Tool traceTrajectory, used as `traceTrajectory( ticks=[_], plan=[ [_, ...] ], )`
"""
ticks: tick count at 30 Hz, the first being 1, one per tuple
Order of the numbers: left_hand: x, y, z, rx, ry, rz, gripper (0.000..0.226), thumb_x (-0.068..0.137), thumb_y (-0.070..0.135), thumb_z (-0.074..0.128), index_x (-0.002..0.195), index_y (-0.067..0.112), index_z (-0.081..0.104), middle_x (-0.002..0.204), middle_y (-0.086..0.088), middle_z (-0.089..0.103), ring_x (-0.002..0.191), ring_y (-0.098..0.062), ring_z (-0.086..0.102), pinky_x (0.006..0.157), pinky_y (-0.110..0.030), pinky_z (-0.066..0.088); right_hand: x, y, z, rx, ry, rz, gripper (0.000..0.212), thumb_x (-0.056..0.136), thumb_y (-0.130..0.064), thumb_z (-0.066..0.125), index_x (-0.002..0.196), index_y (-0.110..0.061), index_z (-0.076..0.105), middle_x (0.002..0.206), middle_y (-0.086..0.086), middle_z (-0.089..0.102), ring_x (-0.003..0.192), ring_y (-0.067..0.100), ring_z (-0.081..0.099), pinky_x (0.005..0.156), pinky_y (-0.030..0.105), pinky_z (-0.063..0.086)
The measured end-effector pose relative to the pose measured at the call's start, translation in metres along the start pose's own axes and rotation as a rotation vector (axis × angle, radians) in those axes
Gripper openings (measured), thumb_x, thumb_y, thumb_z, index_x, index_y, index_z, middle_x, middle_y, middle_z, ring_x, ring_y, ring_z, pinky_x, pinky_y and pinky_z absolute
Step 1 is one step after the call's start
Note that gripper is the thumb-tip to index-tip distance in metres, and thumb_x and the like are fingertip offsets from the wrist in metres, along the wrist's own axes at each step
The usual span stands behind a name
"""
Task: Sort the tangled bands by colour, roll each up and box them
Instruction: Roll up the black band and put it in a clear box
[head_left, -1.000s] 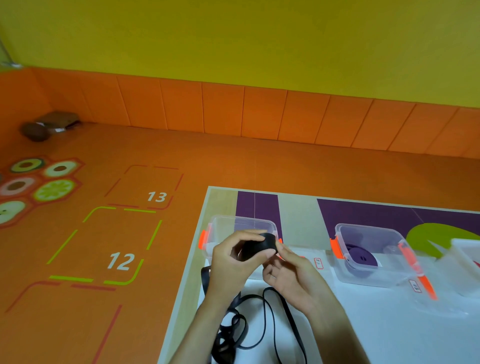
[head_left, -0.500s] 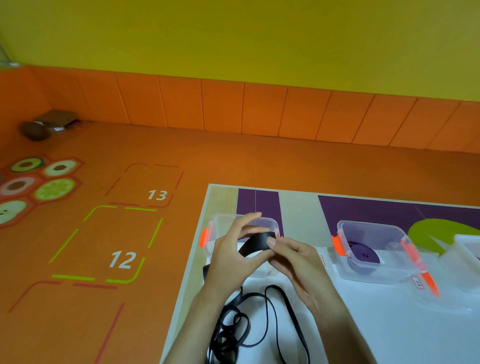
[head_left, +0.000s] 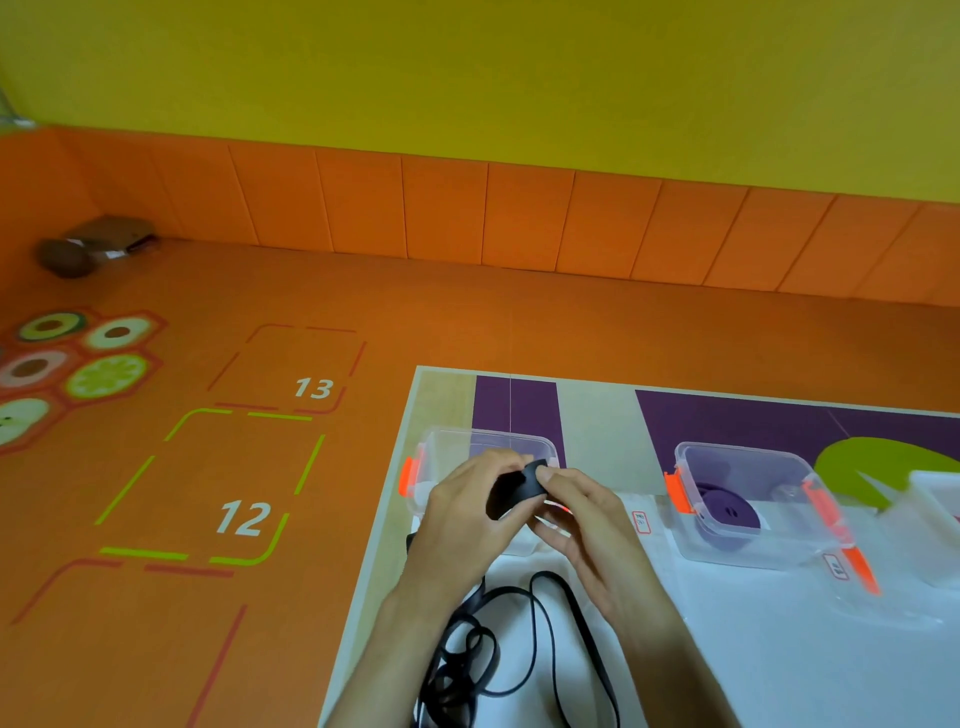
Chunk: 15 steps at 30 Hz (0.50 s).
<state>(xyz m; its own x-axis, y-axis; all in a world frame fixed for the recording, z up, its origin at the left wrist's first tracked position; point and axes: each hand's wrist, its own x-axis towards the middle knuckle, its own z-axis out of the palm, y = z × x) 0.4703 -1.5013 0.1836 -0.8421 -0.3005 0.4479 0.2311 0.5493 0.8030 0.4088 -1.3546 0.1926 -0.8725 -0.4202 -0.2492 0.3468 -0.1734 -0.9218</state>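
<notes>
Both hands hold a partly rolled black band (head_left: 517, 488) just in front of a clear plastic box with orange clips (head_left: 449, 447). My left hand (head_left: 462, 519) curls round the roll from the left. The fingertips of my right hand (head_left: 582, 525) pinch its top edge from the right. The loose, tangled rest of the black band (head_left: 498, 649) trails down onto the white sheet below my wrists. A second clear box (head_left: 748, 457) to the right holds a rolled purple band (head_left: 727, 512).
The table's left edge (head_left: 374, 545) runs close to my left arm, with orange floor beyond. A third clear container (head_left: 935, 499) sits at the far right edge. Small labels (head_left: 641, 522) lie by the boxes. A brown object (head_left: 93, 244) rests in the far floor corner.
The black roll has turned between my fingers and a little more band is wound on. My right fingertips shifted up onto its top edge. The hands stay before the left box.
</notes>
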Motion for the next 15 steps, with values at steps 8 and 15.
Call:
traceTrajectory(
  ticks=[8, 15],
  plan=[
    [0.001, -0.005, 0.007, -0.066, 0.041, 0.002, 0.03, 0.084, 0.022, 0.088, 0.11, 0.025, 0.075, 0.106, 0.018, 0.072, 0.108, -0.014, 0.069, 0.092, -0.023, 0.053, 0.001, 0.005, 0.006, 0.165, 0.1, 0.022, 0.047, 0.081, -0.019, 0.083, 0.118, 0.004, 0.065, 0.107, 0.024, 0.078, 0.097, 0.028, 0.076, 0.099, 0.044, 0.058],
    [-0.005, -0.005, 0.019, -0.043, 0.203, 0.035, 0.028, 0.08, 0.015, 0.091, 0.103, 0.024, 0.078, 0.105, 0.021, 0.072, 0.103, -0.013, 0.069, 0.089, -0.02, 0.051, -0.003, 0.007, 0.009, 0.246, 0.057, 0.086, 0.029, 0.085, -0.021, 0.081, 0.11, -0.009, 0.072, 0.106, 0.013, 0.078, 0.098, 0.022, 0.076, 0.106, 0.046, 0.054]
  ],
)
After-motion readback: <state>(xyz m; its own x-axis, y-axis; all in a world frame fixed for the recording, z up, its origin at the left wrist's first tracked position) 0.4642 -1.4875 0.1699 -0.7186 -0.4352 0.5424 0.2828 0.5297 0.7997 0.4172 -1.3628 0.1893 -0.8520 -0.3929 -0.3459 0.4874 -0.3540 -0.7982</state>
